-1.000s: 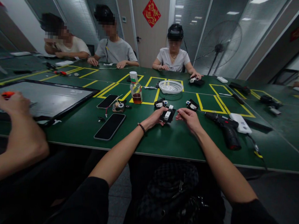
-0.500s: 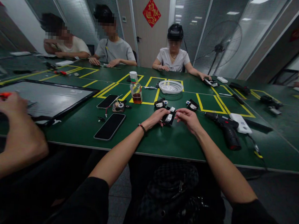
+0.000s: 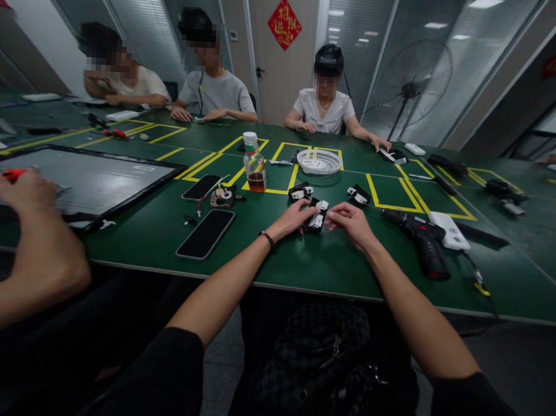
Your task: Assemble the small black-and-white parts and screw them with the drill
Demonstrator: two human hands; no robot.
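**A:** Head view. Hands?

**B:** Left hand (image 3: pixel 292 219) and right hand (image 3: pixel 351 220) both have fingers closed on one black-and-white module (image 3: pixel 317 215). It's low over the table (image 3: pixel 331 268), mid-length, nearer the near edge. Can't tell if it's resting or lifted.

**A:** How far along?

**B:** Midway, I'd judge. One module is in hand. Two spare modules lie just beyond it toward the far edge, left one (image 3: pixel 299 191) and right one (image 3: pixel 358 194). The electric screwdriver (image 3: pixel 424 239) lies untouched on the right.

**A:** Counts?

**B:** Three modules. Two phones, near phone (image 3: pixel 205 233) and far phone (image 3: pixel 202 187). One bottle (image 3: pixel 253 169), one white basket (image 3: pixel 318 161), one screwdriver, one white pack (image 3: pixel 449 230). At the left edge, a co-worker's hand (image 3: pixel 24 194) grips a red tool (image 3: pixel 7 174) over the framed panel (image 3: pixel 86 180).
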